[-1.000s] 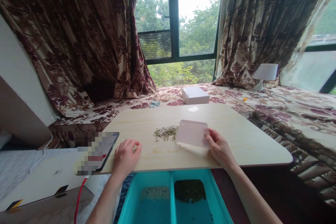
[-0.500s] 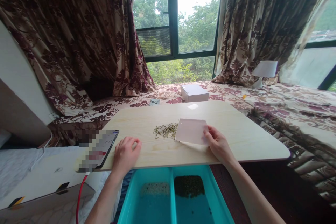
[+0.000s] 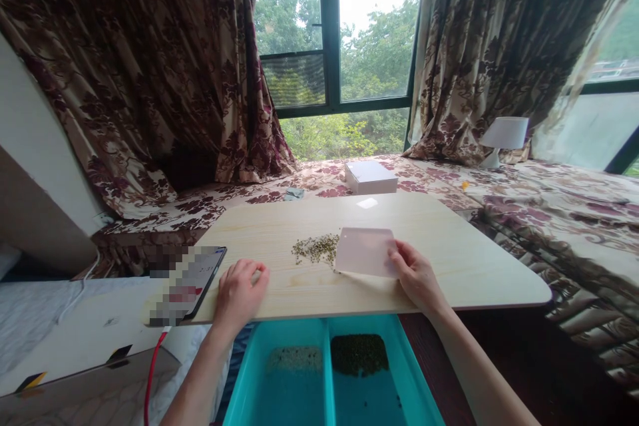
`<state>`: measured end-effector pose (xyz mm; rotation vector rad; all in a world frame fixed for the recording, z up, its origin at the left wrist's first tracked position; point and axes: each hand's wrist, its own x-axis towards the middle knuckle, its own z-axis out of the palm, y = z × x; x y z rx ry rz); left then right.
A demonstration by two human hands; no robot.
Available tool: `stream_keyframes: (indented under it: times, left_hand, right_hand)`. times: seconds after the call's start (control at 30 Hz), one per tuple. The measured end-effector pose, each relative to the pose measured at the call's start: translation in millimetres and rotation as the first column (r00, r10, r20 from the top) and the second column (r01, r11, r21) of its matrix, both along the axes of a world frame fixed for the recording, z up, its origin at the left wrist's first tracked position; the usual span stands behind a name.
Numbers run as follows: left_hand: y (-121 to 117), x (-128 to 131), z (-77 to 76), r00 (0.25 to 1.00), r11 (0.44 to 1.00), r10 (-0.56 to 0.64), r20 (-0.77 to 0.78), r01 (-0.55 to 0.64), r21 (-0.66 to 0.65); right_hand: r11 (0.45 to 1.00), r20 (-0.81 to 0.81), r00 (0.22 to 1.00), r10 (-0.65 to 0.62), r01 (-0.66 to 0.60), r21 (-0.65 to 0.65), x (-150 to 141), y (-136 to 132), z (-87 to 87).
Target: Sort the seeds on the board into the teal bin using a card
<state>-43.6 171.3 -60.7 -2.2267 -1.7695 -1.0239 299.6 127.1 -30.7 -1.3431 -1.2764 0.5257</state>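
Pinkish sheet (image 3: 365, 251) beside small grains (image 3: 315, 249), right edge in the right grip (image 3: 418, 277)

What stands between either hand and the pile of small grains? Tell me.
The pale card held in the right hand stands between that hand and the pile. Nothing visible stands between the left hand and the pile, only tabletop.

Around a small heap of beans (image 3: 317, 249) on the wood-grain tabletop (image 3: 469, 263), the right hand (image 3: 418, 274) pinched a translucent scraper (image 3: 366, 253) at three o'clock, while the left hand (image 3: 242, 289) rested loosely curled at eight. A smartphone (image 3: 212, 276) lay beyond it, towards nine. A turquoise two-compartment tray (image 3: 328, 376) sat at six, and a table lamp (image 3: 505, 134) stood at two.
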Motion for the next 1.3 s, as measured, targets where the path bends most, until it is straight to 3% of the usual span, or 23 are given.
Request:
stream_keyframes:
  times: [0.2, 0.53, 0.9, 1.03, 1.3]
  left_hand:
    - [-0.7, 0.8, 1.2, 1.0, 1.0, 0.011, -0.003, -0.011, -0.009]
    - [-2.4, 2.2, 3.5, 1.0, 0.999, 0.009, 0.015, -0.008, -0.037]
    - [-0.9, 1.5, 2.3, 1.0, 1.0, 0.006, 0.012, -0.005, -0.016]
    - [-0.7, 1.1, 1.6, 1.0, 1.0, 0.013, -0.006, -0.013, -0.017]
    - [-0.1, 1.4, 0.1, 0.995, 0.987, 0.102, 0.01, -0.102, 0.121]
  right_hand:
    - [0.999, 0.007, 0.999, -0.035, 0.035, 0.006, 1.4, -0.8, 1.3]
    - [0.999, -0.014, 0.999, 0.044, -0.044, 0.028, -1.9, -1.8, 1.5]
    - [0.999, -0.02, 0.999, -0.031, 0.031, 0.018, -0.9, -4.2, 4.5]
    - [1.0, -0.013, 1.0, -0.001, 0.001, 0.002, -0.9, -3.0, 3.7]
    - [0.999, -0.016, 0.999, 0.034, -0.034, 0.004, 0.4, -2.0, 1.0]
